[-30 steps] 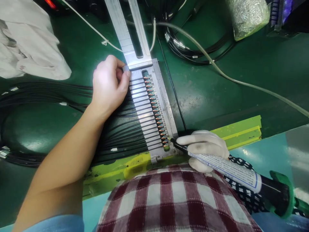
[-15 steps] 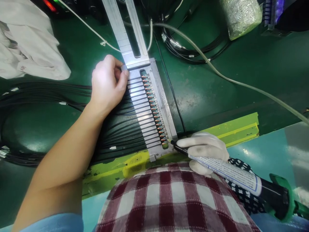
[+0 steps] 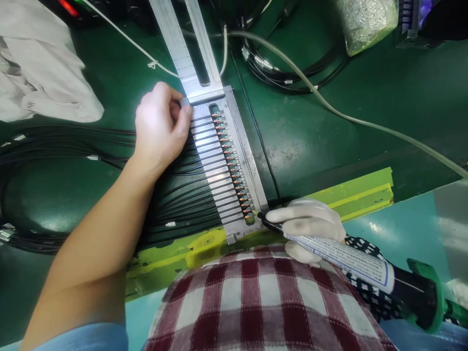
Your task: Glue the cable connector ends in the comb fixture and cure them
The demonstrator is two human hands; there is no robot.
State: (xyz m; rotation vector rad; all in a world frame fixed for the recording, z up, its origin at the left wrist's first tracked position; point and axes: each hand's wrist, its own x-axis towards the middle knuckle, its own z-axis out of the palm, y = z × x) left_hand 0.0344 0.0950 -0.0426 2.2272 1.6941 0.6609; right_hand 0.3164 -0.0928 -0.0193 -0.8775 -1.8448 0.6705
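Note:
My bare left hand (image 3: 161, 129) pinches the upper left edge of a flat metal fixture (image 3: 210, 173) between thumb and fingers. Several black cables (image 3: 186, 214) run in from the left and lie side by side across this fixture. Their bared, coppery ends and small connectors (image 3: 233, 163) line up over a slot in the metal. In my gloved right hand (image 3: 310, 224) is a glue dispensing syringe (image 3: 340, 256) with a printed white label, black ends and a green fitting. Its thin tip points at the lowest connectors; whether it touches them I cannot tell.
A slotted metal arm (image 3: 192, 53) extends from the fixture's top. White cloth (image 3: 54, 73) lies at the left, coiled black cables (image 3: 281, 78) and a wrapped bundle (image 3: 365, 24) at the back. A pale tube (image 3: 347, 119) crosses the green bench, whose front edge has yellow tape (image 3: 358, 192).
The view has shifted slightly, so the fixture and my left hand appear a little farther left. Both hands keep their holds, and the syringe tip stays by the lowest connectors.

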